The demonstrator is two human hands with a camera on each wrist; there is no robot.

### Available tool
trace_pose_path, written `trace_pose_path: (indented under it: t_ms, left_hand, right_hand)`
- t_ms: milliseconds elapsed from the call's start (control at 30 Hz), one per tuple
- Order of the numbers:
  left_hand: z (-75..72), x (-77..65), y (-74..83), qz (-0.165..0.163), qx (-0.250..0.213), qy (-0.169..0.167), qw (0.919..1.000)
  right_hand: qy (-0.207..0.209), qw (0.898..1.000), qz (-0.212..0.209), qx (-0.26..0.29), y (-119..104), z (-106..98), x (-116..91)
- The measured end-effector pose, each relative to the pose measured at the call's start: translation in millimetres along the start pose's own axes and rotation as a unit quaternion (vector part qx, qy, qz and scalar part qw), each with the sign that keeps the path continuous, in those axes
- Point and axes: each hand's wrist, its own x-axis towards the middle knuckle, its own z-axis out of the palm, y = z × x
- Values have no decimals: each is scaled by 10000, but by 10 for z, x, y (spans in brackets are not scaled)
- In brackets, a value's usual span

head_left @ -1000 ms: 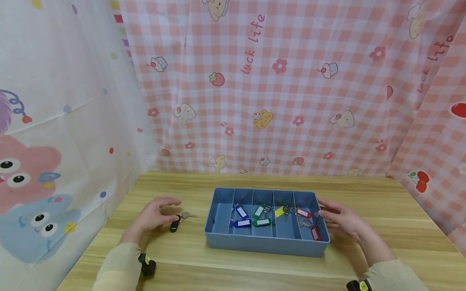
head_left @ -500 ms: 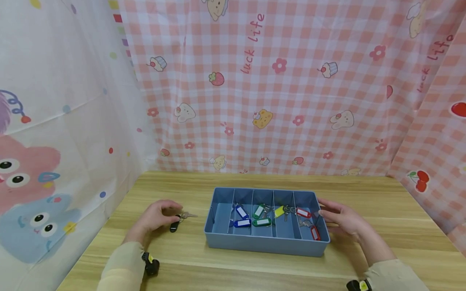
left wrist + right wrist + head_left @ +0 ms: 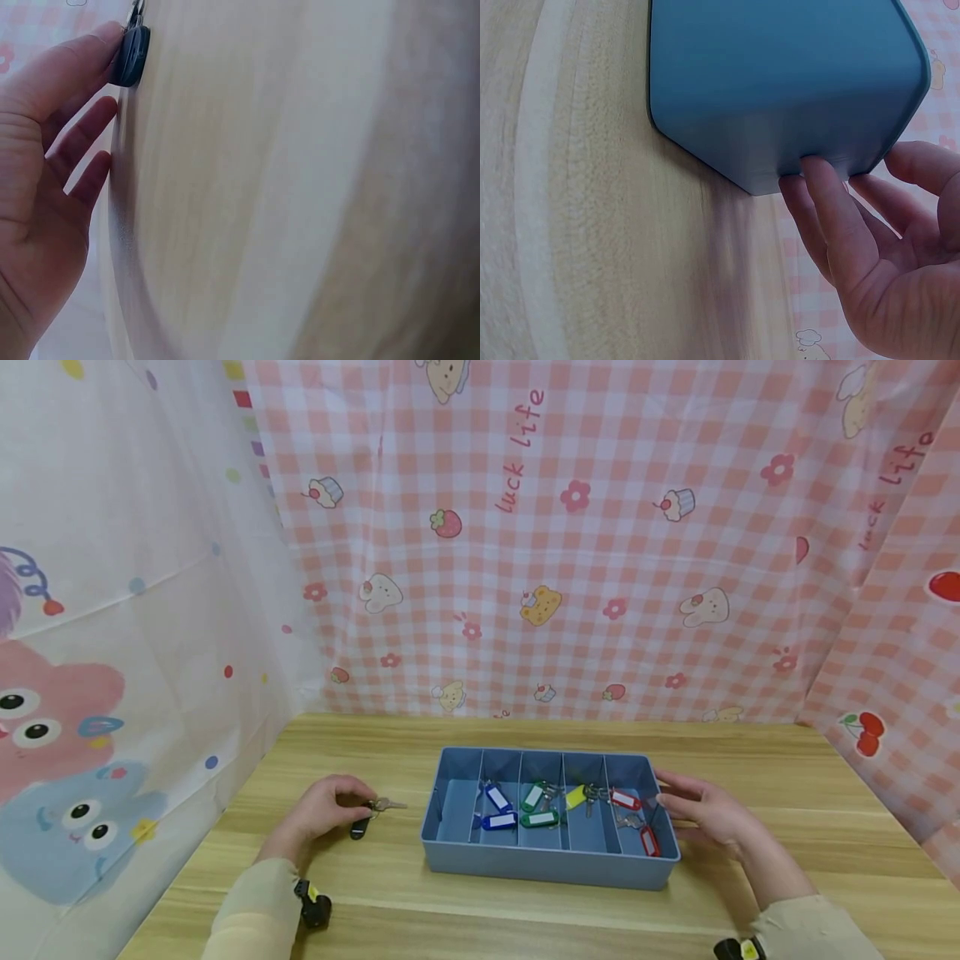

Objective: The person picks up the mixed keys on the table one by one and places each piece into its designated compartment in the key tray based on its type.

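Observation:
On the left of the wooden table lies a key (image 3: 392,804) on a ring with a black key tag (image 3: 360,827). My left hand (image 3: 330,803) has its thumb and forefinger closed in at the ring, pinching there; the left wrist view shows the thumb tip against the tag (image 3: 133,56), with other fingers loosely bent. A blue-grey divided tray (image 3: 551,865) stands in the middle. Against its right end wall, my right hand (image 3: 708,812) rests extended fingertips, with the thumb at the rim. The right wrist view shows these fingers (image 3: 832,217) on the wall.
Keys with tags lie in the tray's compartments: blue tags (image 3: 499,821), green tags (image 3: 539,818), a yellow tag (image 3: 575,796) and red tags (image 3: 626,799). The leftmost compartment (image 3: 456,810) shows a bare floor. A checked cloth (image 3: 570,552) hangs behind the table.
My left hand has moved slightly right and down to the key ring, and its thumb and forefinger have closed together. The right hand and the tray have stayed in place.

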Motion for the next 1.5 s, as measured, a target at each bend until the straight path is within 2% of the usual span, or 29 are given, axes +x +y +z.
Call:
trace_pose_path:
  t_ms: [267, 700, 900, 1133, 1500]
  left_hand:
    - [15, -3, 0, 52, -111, 99, 9999]
    - [34, -17, 20, -384, -271, 311, 9984]
    - [-12, -6, 101, -486, -252, 619, 9966]
    - [-77, 43, 158, -330, 40, 945, 9950]
    - [-122, 136, 257, -120, 13, 1182, 9929]
  right_hand:
    - [-3, 10000, -36, -9, 6, -3, 2]
    - [-65, 9999, -91, -37, 14, 2, -7]
    - [-68, 9999, -79, -19, 19, 7, -15]
    - [-74, 9999, -73, -8, 9, 5, -21]
    - [-45, 10000, -58, 39, -2, 6, -5]
